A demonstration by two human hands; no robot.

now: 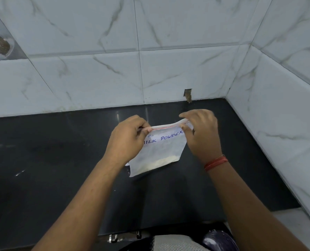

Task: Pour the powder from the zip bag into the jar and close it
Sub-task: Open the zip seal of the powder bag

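A clear zip bag (161, 151) with a red zip strip and the handwritten words "MILK POWDER" hangs above the black counter (60, 160). A little pale powder lies in its bottom corner. My left hand (128, 140) pinches the left end of the zip strip. My right hand (201, 134) pinches the right end of the top edge. A red thread band circles my right wrist. No jar is in view.
White marble-pattern tiled walls (150, 60) rise behind the counter and along its right side. A small chipped hole (187, 95) shows in the back tile near the corner. Drawer handles (114, 238) sit under the counter's front edge.
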